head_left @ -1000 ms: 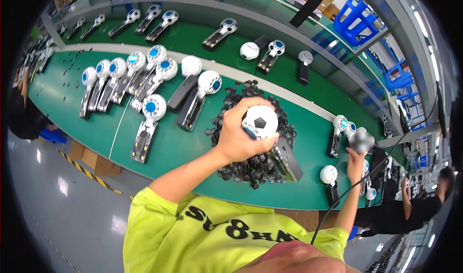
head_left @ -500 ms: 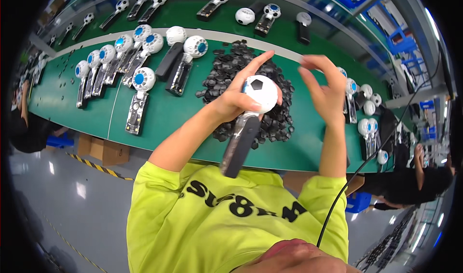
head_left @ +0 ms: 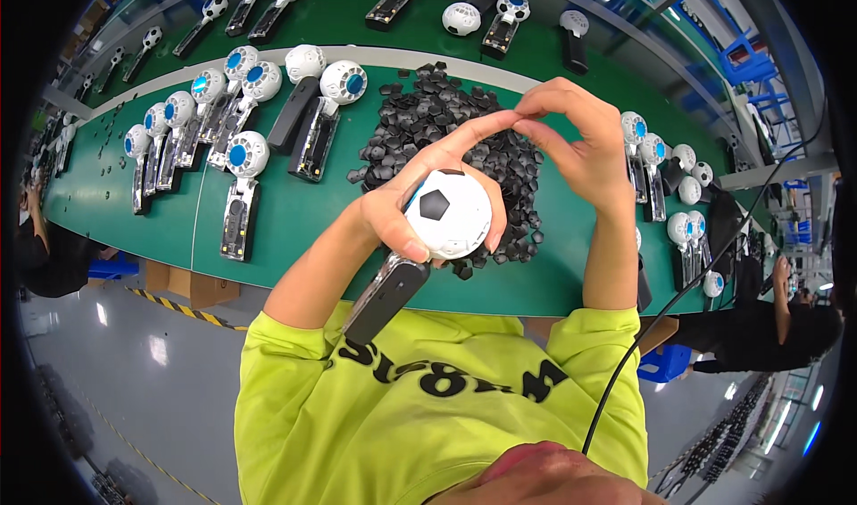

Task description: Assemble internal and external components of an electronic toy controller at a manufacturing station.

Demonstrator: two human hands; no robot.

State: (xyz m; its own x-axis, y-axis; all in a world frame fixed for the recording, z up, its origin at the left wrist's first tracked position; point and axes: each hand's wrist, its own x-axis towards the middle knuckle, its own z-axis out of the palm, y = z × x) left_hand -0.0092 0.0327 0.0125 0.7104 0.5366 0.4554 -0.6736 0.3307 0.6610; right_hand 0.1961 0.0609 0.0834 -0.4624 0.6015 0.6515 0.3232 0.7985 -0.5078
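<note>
Contact now exists between my two hands above the pile of black pentagonal pieces (head_left: 411, 121). My right hand (head_left: 585, 148), at the right-hand end of the surface (head_left: 287, 226) one second ago and in open air half a second ago, has come across to my left hand (head_left: 391, 207): the right thumb and index fingertips meet the tip of my extended left index finger (head_left: 482, 130). I cannot tell whether they are closed on a small piece; none shows. The left thumb and remaining left fingers grip the ball-headed unit (head_left: 457, 225), the thumb at the near left side of its white ball (head_left: 469, 204), the other fingers around the right side. Unit location: in my left hand, raised near the front edge of the surface, black handle (head_left: 390, 301) slanting down to the lower left in front of my shirt (head_left: 428, 434). Over the last half second the handle has swung further left; the black pentagon (head_left: 434, 205) on the ball faces the camera. Significance, in my judgement: both hands now operate at one point, the left serving as holder and pinching partner together, while the right fingers stay off the ball. Keep the left grip firm with its index finger extended, since the handle hangs unsupported.
</note>
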